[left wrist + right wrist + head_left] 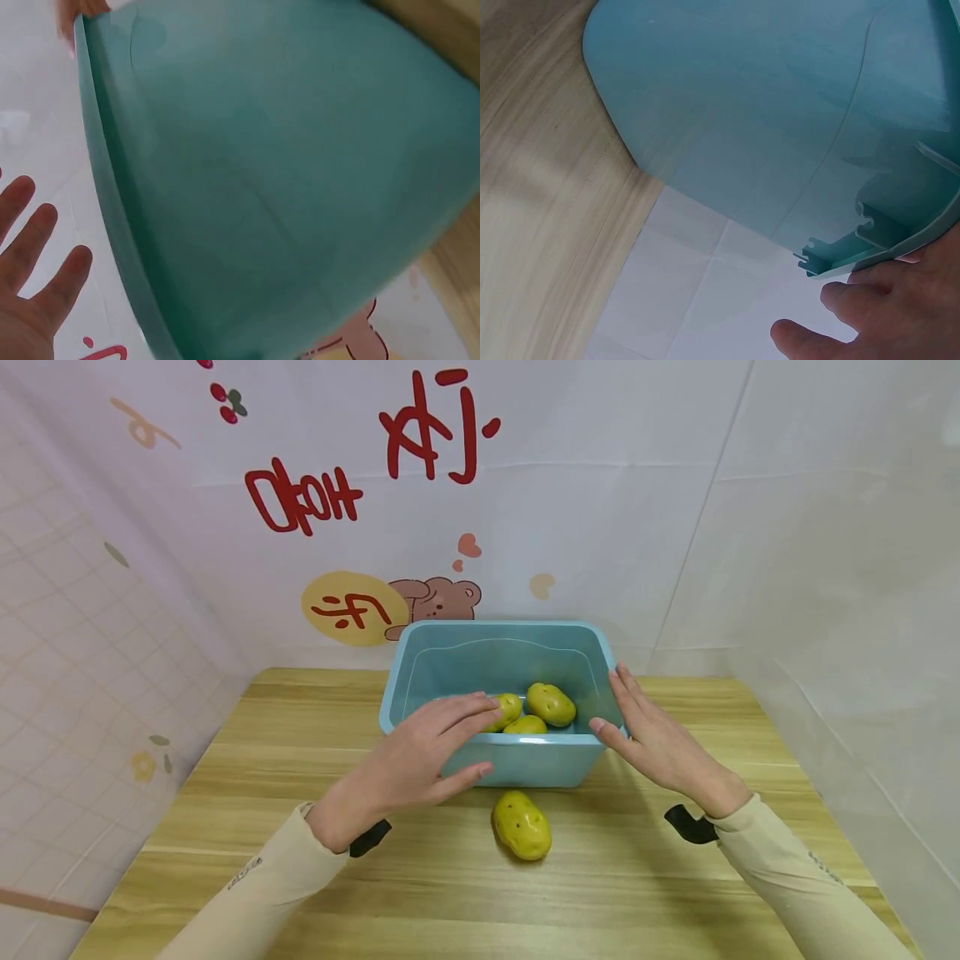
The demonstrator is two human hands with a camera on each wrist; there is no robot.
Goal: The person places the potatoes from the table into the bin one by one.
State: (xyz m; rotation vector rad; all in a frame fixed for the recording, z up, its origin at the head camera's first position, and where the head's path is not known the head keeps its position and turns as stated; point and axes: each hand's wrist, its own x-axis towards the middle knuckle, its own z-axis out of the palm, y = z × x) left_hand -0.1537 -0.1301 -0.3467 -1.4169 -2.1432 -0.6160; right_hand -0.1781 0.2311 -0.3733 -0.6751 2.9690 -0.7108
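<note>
A light blue plastic bin [517, 764] stands on the wooden table with several yellow potatoes [551, 704] inside. Another yellow potato [522, 825] lies on the tabletop in front of the bin. My left hand [420, 752] hovers over the bin's near left rim, fingers extended and holding nothing; it partly covers the potatoes behind it. In the left wrist view its fingertips [71, 274] are apart from the bin wall. My right hand [656, 735] rests at the bin's right rim near the front corner, fingers stretched along it, thumb over the edge.
The wooden table [300, 735] reaches back to a white printed wall covering [525, 502] close behind the bin. Pale walls rise on the left and right. A black strap [690, 825] shows at the right wrist.
</note>
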